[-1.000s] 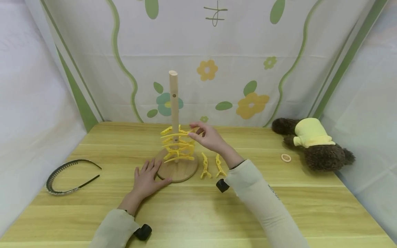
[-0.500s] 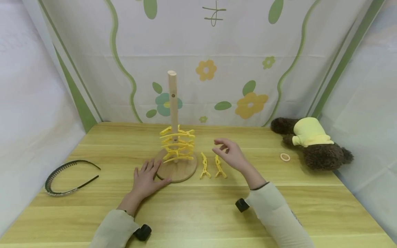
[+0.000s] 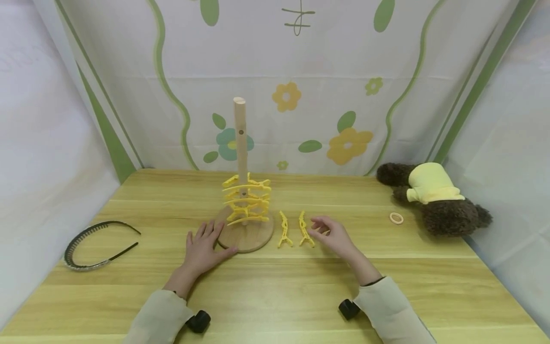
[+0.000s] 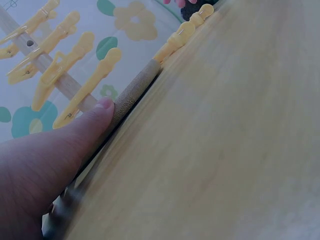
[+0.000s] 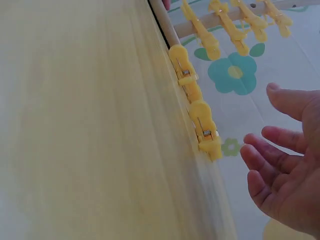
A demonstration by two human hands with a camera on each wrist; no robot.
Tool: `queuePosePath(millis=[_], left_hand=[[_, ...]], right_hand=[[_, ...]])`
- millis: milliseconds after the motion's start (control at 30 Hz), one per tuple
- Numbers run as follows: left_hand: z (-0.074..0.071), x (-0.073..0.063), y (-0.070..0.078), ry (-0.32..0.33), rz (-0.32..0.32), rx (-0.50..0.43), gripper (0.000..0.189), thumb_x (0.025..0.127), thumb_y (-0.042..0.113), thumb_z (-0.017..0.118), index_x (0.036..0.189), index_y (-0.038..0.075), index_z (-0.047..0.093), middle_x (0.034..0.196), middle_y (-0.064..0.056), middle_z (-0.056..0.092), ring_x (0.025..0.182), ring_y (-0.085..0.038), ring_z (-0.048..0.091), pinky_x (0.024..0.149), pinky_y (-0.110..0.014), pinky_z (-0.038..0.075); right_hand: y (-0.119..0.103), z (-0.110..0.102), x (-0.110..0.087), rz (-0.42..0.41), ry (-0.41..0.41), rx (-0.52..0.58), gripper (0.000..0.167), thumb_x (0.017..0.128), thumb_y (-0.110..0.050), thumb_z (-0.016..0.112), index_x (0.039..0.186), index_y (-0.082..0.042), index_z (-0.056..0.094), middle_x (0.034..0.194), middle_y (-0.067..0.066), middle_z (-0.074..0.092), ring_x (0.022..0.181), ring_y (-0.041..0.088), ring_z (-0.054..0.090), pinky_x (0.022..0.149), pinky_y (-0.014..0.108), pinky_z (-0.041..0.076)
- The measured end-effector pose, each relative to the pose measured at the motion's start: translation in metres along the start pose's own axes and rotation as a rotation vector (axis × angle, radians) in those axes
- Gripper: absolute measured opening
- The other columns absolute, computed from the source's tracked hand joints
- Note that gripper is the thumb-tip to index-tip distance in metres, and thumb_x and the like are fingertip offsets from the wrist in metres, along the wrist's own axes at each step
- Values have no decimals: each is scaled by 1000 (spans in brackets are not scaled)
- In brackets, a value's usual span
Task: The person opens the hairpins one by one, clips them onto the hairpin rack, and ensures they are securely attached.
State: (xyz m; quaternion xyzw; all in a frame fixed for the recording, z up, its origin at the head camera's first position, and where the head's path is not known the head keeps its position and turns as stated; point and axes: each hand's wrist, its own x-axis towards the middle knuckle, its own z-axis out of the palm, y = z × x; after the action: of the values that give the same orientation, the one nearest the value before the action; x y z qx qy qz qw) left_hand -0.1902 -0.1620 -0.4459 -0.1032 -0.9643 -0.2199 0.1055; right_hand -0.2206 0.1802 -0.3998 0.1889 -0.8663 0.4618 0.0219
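Head view: the right hand (image 3: 337, 239) has come down from the upright wooden post (image 3: 240, 143) and now hovers above the desk (image 3: 266, 291), its fingers loosely curled and grasping nothing. Just left of those fingers lies one yellow alligator hair clip (image 3: 304, 230); a second loose clip (image 3: 284, 231) sits a little farther left, between them and the round base (image 3: 253, 239). The right wrist view shows a gap between fingertips and clips, so nothing is pinched.

Beyond the left fingers, the four clips on the post (image 5: 231, 29) stay one above another, as they were while the right fingers were up there; they seem to hold unaided. That leaves, I judge, just these two clips off the post.

The left hand (image 3: 204, 253) has not shifted: its fingers are spread, released rather than clenched, over the base's near-left rim, thumb along its edge, apparently steadying it. Well left of them rests a toothed headband (image 3: 75, 242); right of the right fingers lies a small ring (image 3: 391, 218).
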Motion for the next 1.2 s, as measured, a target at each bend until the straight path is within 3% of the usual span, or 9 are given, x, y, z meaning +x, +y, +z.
queuePosePath(millis=[333, 633, 900, 1067, 1200], left_hand=[[-1, 1, 2, -6, 1, 4, 88, 69, 68, 48, 134, 10, 34, 135, -18, 27, 123, -39, 17, 90, -61, 2], [0, 1, 1, -2, 6, 3, 87, 70, 68, 48, 133, 10, 35, 135, -19, 27, 123, -38, 17, 90, -60, 2], [-1, 1, 1, 4, 5, -3, 87, 69, 67, 49, 133, 10, 35, 135, -19, 27, 123, -38, 17, 90, -61, 2], [-1, 1, 0, 2, -2, 3, 87, 69, 68, 49, 134, 11, 35, 135, -18, 27, 123, -38, 17, 90, -60, 2], [-1, 1, 0, -4, -4, 3, 87, 69, 68, 48, 134, 11, 34, 135, -18, 27, 123, -38, 16, 90, -60, 1]], right_hand=[[22, 10, -7, 51, -11, 17, 35, 76, -12, 67, 105, 4, 57, 84, 7, 58, 71, 17, 53, 60, 25, 44], [25, 12, -8, 74, 63, -100, 21, 78, -4, 62, 98, 2, 61, 75, 1, 56, 65, 14, 49, 56, 25, 41], [28, 3, -8, 110, 145, -115, 19, 80, -4, 60, 97, 4, 61, 77, 6, 58, 67, 16, 50, 58, 26, 42], [32, 2, -8, 113, 131, -144, 35, 77, -22, 66, 101, 3, 59, 84, 6, 57, 72, 17, 51, 61, 29, 42], [36, 7, -8, 90, 89, -268, 58, 68, -42, 70, 106, 0, 58, 94, 7, 53, 82, 20, 49, 70, 34, 41]])
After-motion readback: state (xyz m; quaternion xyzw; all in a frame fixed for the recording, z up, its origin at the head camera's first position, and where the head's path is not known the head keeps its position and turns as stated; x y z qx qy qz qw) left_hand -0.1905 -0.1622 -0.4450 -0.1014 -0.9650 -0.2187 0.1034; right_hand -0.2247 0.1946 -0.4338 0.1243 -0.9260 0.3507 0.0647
